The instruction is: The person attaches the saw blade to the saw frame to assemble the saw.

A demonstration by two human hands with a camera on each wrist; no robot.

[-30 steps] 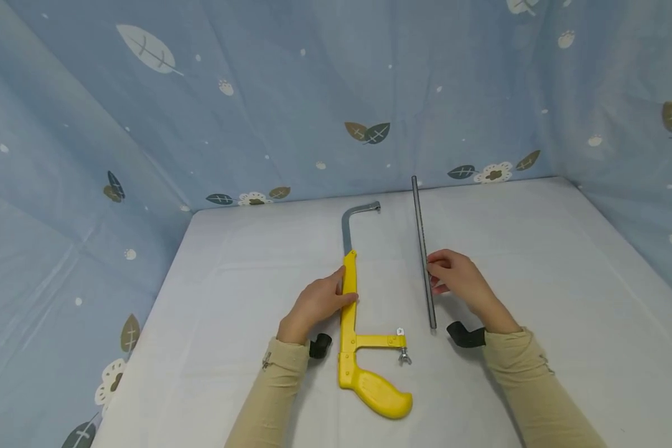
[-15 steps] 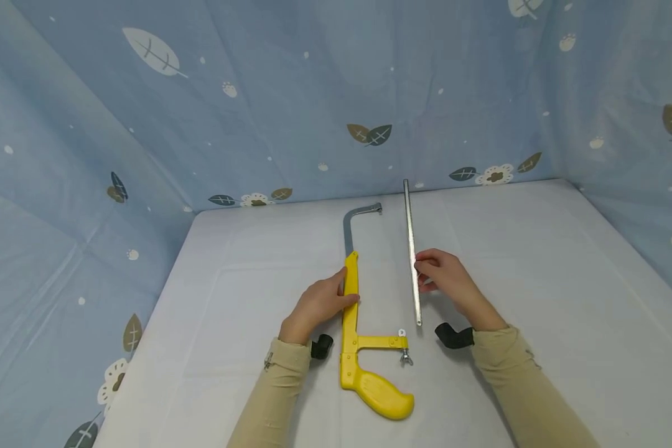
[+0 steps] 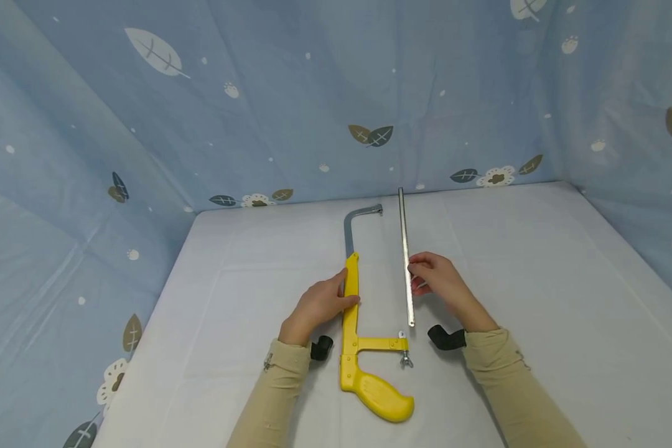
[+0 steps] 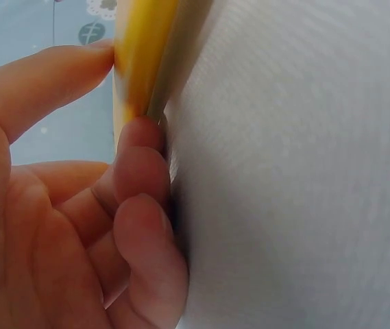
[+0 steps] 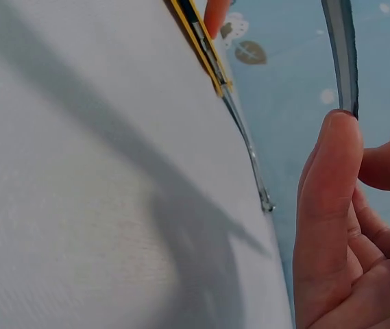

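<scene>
A hacksaw frame (image 3: 350,323) with a yellow body and handle lies on the white-covered table, its grey front arm bent to the right at the far end. My left hand (image 3: 316,306) holds its yellow bar between thumb and fingers; in the left wrist view the fingertips tuck against the underside of the bar (image 4: 147,48). To the right of the frame, my right hand (image 3: 437,280) pinches a thin metal hacksaw blade (image 3: 405,236) near its middle. In the right wrist view the blade (image 5: 345,55) stands up from the thumb, raised over the cloth.
A wing nut (image 3: 406,361) hangs from the short yellow arm of the frame. Black wrist-worn pieces show beside both sleeves. A blue leaf-patterned curtain (image 3: 291,112) rises behind the table and along its sides. The white cloth (image 3: 246,280) is lightly creased.
My right hand has moved left with the blade, bringing it nearer the hacksaw frame. The blade has turned, its face going from dark to bright. The left hand stays put.
</scene>
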